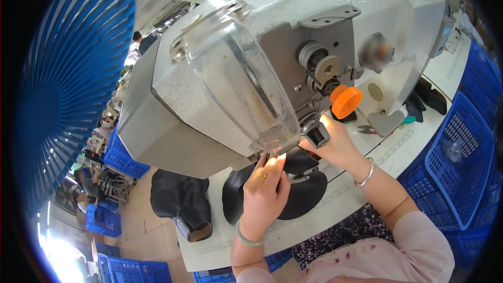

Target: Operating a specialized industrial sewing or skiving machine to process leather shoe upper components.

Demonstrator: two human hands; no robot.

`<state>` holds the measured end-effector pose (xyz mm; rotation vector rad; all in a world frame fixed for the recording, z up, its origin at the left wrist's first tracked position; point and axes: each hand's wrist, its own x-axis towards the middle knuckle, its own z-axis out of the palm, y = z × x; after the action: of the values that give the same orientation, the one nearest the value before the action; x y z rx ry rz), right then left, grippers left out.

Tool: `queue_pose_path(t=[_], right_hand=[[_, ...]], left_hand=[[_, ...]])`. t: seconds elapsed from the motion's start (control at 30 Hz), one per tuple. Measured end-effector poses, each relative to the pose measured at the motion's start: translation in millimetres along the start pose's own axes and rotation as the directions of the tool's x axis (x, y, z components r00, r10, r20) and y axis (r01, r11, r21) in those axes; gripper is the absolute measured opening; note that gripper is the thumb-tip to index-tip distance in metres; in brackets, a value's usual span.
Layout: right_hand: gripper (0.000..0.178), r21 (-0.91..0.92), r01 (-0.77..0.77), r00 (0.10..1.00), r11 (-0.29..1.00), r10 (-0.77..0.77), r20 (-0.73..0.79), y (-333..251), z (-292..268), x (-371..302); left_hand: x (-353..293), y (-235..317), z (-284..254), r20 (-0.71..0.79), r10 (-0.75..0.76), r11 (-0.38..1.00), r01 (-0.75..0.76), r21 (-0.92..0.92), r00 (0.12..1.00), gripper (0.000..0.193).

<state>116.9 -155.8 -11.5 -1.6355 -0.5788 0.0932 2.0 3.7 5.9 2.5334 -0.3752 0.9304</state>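
A large white sewing machine (209,120) fills the middle, with a clear plastic guard (241,84) on its front. Below its head lies a black leather piece (304,194) with curved edges, perhaps a shoe part, spread on the white table. My left hand (264,191), with a ring and a bangle, has its fingers together on the leather beneath the guard. On the other side my right hand (338,144) grips the leather's far part, its fingertips partly behind the machine. The needle and the stitching spot are hidden. An orange knob (346,101) juts out above my right hand.
A stack of black leather pieces (181,202) lies at the table's left end. Scissors (368,129) and a dark shoe part (432,97) rest at the right. Blue crates (456,178) stand right of the table. A blue fan (68,89) is close at left.
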Motion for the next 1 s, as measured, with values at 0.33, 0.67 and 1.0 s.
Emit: queue_pose_path(t=[0.33, 0.67, 1.0], right_hand=[[0.057, -0.175, 0.112, 0.993, 0.978, -0.105, 0.051, -2.4, -1.5, -3.3], [0.052, -0.092, 0.055, 0.995, 0.994, -0.046, 0.093, -8.9, -1.9, 3.3], [0.055, -0.11, -0.017, 0.968, 0.994, 0.044, 0.248, -12.2, -14.8, 23.6]], left_hand=[[-1.2, -0.1, 4.2, -0.035, 0.003, 0.999, -0.002, 0.045, 0.999, 0.034], [-2.4, 0.6, 7.6, -0.069, 0.052, 0.993, -0.044, 0.109, 0.996, 0.028], [-1.3, 10.2, 16.1, -0.089, 0.071, 0.963, -0.045, 0.264, 0.994, 0.027]])
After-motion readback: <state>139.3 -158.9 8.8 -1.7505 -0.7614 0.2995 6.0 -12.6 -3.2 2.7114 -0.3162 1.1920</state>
